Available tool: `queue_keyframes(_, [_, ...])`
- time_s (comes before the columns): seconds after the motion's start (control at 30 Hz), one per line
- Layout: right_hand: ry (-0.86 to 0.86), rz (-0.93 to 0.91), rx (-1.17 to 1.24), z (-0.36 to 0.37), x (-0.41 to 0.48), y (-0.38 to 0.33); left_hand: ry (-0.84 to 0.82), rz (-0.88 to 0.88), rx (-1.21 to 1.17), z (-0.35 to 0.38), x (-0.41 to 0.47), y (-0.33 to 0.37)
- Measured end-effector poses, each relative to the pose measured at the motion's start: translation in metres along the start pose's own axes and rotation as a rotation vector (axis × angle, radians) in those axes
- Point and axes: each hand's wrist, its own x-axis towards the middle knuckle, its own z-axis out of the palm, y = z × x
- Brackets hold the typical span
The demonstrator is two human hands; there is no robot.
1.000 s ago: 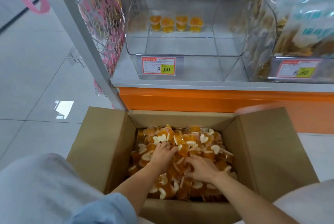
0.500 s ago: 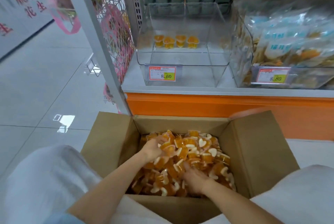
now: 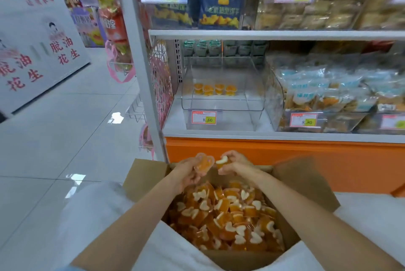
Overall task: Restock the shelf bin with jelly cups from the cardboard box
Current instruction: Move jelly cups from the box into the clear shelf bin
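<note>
An open cardboard box (image 3: 306, 185) on the floor in front of me is full of orange jelly cups (image 3: 228, 216) with white heart shapes. My left hand (image 3: 188, 172) holds an orange jelly cup (image 3: 203, 162) above the box's far edge. Beside it my right hand (image 3: 235, 162) grips another cup (image 3: 221, 160). Higher up on the shelf stands a clear plastic bin (image 3: 221, 97) with several jelly cups (image 3: 215, 89) at its back.
A grey shelf post (image 3: 142, 69) rises left of the bin. A neighbouring clear bin (image 3: 324, 100) of bagged snacks stands on the right. An orange base panel (image 3: 306, 159) lies under the shelf. Tiled floor (image 3: 65, 135) stretches to the left.
Both hands have come up out of the heap in the box, each with a jelly cup, towards the shelf. The view has tilted upward.
</note>
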Motion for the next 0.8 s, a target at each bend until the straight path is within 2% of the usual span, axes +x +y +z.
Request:
queue_keyframes(0.1, [0.037, -0.064, -0.063, -0.002, 0.001, -0.026, -0.015, 0.101, 0.051, 0.005, -0.010, 0.016])
queue_keyframes(0.27, [0.064, -0.186, -0.018, -0.025, -0.010, -0.050, -0.098, 0.184, 0.049, 0.016, -0.024, 0.052])
queue_keyframes(0.37, [0.064, -0.223, 0.000, -0.039, -0.017, -0.061, -0.068, 0.234, 0.065, 0.028, -0.031, 0.070])
queue_keyframes(0.67, [0.246, -0.353, -0.154, -0.063, -0.029, -0.101, -0.022, 0.407, 0.001, 0.049, -0.040, 0.110])
queue_keyframes(0.8, [0.303, -0.403, -0.207, -0.067, -0.021, -0.121, 0.084, 0.490, 0.157, 0.048, -0.026, 0.145])
